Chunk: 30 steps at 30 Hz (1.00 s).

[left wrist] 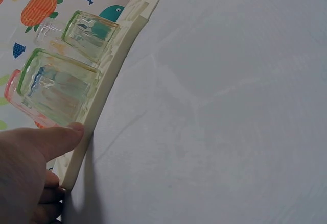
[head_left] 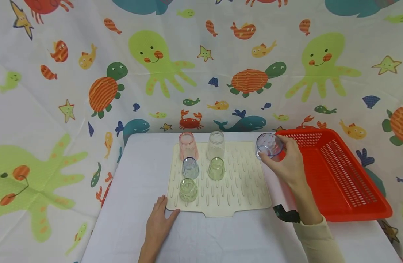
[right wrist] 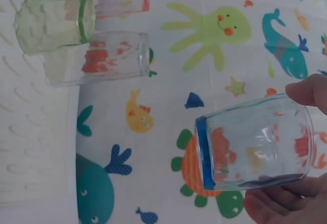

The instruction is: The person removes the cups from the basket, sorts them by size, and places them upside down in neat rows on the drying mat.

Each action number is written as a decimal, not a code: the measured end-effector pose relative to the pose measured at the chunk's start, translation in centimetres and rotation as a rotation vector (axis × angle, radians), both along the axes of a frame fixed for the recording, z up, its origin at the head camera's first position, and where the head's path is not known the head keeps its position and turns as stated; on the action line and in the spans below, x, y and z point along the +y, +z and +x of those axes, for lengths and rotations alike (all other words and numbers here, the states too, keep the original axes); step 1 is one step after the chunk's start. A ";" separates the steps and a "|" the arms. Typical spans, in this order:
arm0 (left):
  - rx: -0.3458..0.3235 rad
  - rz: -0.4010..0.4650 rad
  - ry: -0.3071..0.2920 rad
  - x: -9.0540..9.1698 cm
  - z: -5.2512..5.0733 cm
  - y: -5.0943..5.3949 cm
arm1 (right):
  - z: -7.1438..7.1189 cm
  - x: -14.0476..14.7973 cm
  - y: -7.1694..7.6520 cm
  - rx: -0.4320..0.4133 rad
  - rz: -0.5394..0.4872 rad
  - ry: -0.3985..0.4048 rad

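My right hand (head_left: 288,164) holds a clear, blue-tinted glass (head_left: 269,145) in the air beyond the right edge of a cream draining tray (head_left: 244,190). Thumb and fingers grip its sides, its mouth faces up, and a thick blue base (right wrist: 205,152) shows in the right wrist view. At the tray's near left corner, my left hand (head_left: 158,221) holds the edge between thumb and fingers. On the tray stand a pink glass (head_left: 187,145), a clear glass (head_left: 216,144), a short blue glass (head_left: 190,168) and two green glasses (head_left: 216,169), thick ends up.
A red plastic basket (head_left: 339,215) with slotted walls stands to the right, just past my right hand. White cloth (head_left: 132,164) covers the table. Behind it hangs a sea-animal patterned curtain (head_left: 201,84). A dark strap (head_left: 287,213) circles the right wrist.
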State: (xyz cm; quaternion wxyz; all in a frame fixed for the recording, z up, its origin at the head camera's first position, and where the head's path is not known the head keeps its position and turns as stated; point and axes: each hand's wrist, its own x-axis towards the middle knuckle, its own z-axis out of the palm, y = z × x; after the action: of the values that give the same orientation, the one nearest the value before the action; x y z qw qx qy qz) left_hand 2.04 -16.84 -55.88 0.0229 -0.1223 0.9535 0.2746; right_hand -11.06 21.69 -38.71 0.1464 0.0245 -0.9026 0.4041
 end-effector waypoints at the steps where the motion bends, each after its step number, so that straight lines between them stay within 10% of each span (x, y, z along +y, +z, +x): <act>1: -0.001 0.003 -0.001 0.0 0.0 0.0 | 0.1 -0.1 -0.1 0.006 0.002 0.008; 30: 0.033 0.005 -0.014 -0.1 0.0 -0.1 | 3.9 -5.1 -2.5 0.044 0.033 0.219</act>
State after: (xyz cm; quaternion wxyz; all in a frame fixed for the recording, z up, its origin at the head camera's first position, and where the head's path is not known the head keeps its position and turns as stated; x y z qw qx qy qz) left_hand 2.04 -16.90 -55.96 0.0094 -0.1110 0.9538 0.2789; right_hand -7.11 16.55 -41.25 0.1204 0.1344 -0.8976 0.4021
